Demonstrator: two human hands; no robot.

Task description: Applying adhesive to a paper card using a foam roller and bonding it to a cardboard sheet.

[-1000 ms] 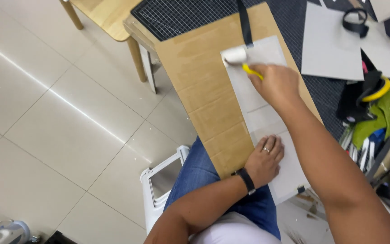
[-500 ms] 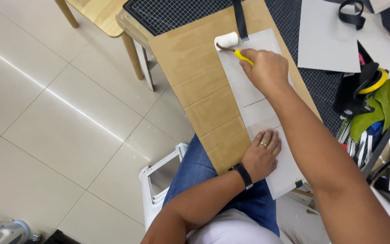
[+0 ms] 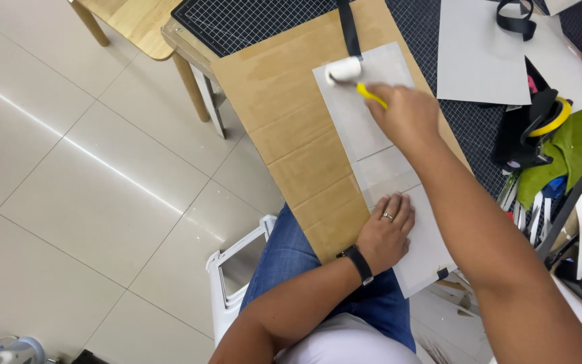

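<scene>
The bench (image 3: 439, 128) carries a black grid mat, and a long cardboard sheet (image 3: 291, 121) lies across it, running past the bench edge and over the person's lap. On the cardboard lies a grey sheet (image 3: 372, 141), its near end also hanging out beyond the bench.

The left hand (image 3: 386, 232) is spread flat, palm down, on the near part of the grey sheet, holding it still. The right hand (image 3: 409, 114) is closed around the yellow handle of a small roller (image 3: 343, 69), whose white drum sits on the sheet's far corner, just ahead of that hand and beside a black strap (image 3: 349, 30).

Risk, as I judge it: the drum is at the sheet's far edge, so a stroke further out would run off onto bare cardboard or snag the strap. The near end has only lap beneath it, so hard pressure there could flex the cardboard and shift or crease the sheet.

Room: to the left of both hands the cardboard is bare. To the right, a second grey sheet (image 3: 476, 54) and a heap of tools and green fabric (image 3: 554, 158) lie near, leaving little sideways space.
</scene>
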